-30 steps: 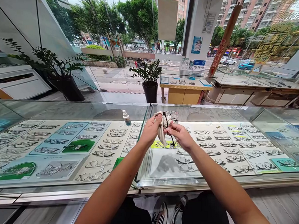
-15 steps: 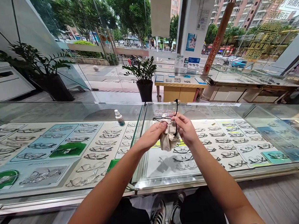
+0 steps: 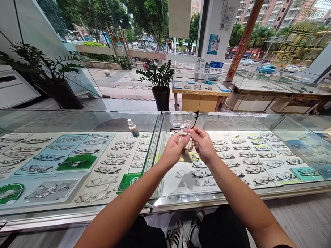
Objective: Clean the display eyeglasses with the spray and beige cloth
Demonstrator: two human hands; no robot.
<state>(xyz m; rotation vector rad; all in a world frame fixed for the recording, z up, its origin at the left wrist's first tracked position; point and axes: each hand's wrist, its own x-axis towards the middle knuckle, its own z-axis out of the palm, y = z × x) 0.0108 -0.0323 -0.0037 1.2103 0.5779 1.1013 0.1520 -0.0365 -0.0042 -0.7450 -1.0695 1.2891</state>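
Observation:
Above the glass counter, my left hand [image 3: 174,149] is closed on a pale cleaning cloth [image 3: 187,155], which hangs in folds below the fingers. The cloth is pressed around part of a pair of black-framed glasses [image 3: 195,120]. My right hand [image 3: 203,143] pinches the glasses beside the cloth, fingertips close to those of my left. One dark temple points up and away from me; the lenses and the other temple are mostly hidden by cloth and fingers. To the left, a small white spray bottle [image 3: 133,128] with a clear lower part stands on the counter top.
Beneath the glass top of the display counter [image 3: 170,202], many eyeglasses lie in rows. A vertical glass edge [image 3: 152,149] divides two cases left of my hands. Beyond stand a potted plant [image 3: 161,97] and a wooden display table [image 3: 192,101]. My shoes show below.
My left hand has turned and closed further over the cloth, bunching it up. The temple that hung down beside my right hand no longer shows. The view has shifted slightly.

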